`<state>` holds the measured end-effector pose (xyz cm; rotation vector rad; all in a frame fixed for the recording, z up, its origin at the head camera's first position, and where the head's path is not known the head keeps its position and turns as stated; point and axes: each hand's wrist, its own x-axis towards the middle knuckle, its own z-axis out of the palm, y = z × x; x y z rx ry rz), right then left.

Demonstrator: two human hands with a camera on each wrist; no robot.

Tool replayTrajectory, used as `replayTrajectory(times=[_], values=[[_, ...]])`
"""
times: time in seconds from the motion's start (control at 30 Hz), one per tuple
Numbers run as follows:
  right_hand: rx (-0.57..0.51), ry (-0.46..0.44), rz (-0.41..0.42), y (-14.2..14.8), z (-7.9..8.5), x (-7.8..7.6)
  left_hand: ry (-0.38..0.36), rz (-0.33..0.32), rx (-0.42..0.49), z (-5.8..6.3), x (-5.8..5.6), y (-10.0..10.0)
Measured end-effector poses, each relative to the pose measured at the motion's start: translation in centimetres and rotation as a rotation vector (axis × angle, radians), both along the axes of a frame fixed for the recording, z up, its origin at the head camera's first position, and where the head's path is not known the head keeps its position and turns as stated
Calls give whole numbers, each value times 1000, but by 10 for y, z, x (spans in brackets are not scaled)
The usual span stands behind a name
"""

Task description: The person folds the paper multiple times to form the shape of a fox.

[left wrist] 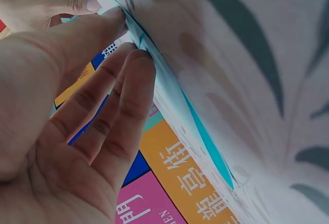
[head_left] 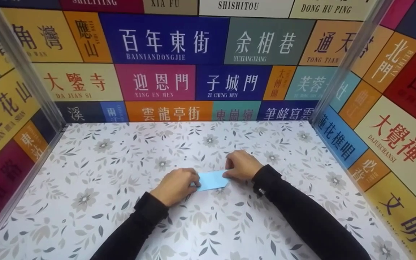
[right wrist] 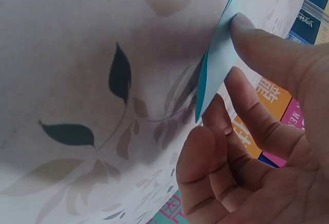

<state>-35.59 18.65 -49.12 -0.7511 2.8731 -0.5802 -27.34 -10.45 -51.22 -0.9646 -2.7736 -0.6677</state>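
A small folded strip of light blue paper lies on the patterned tabletop between both hands, its right end cut off at a slant. At its left end, the left hand pinches the paper between thumb and fingers. The right hand holds the other end near the upper right corner. In the right wrist view, the thumb presses on the face of the folded paper, with the fingers curled by its edge. Layers of the folded paper part slightly along one side in the left wrist view.
The white tabletop carries a grey flower and leaf print. Colourful panels with Chinese lettering stand upright at the back, left and right. Clear strips run up the back corners. Black sleeves cover both forearms.
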Motion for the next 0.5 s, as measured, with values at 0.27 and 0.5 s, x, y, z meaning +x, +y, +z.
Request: replayTrajectory(times=[0.27,0.5], values=[[-13,-20,-9,-1,0,0,-13,7,4,-3,-3,1],[-38,-30,5,-1,0,1,-18,16,-9,-4,-3,2]])
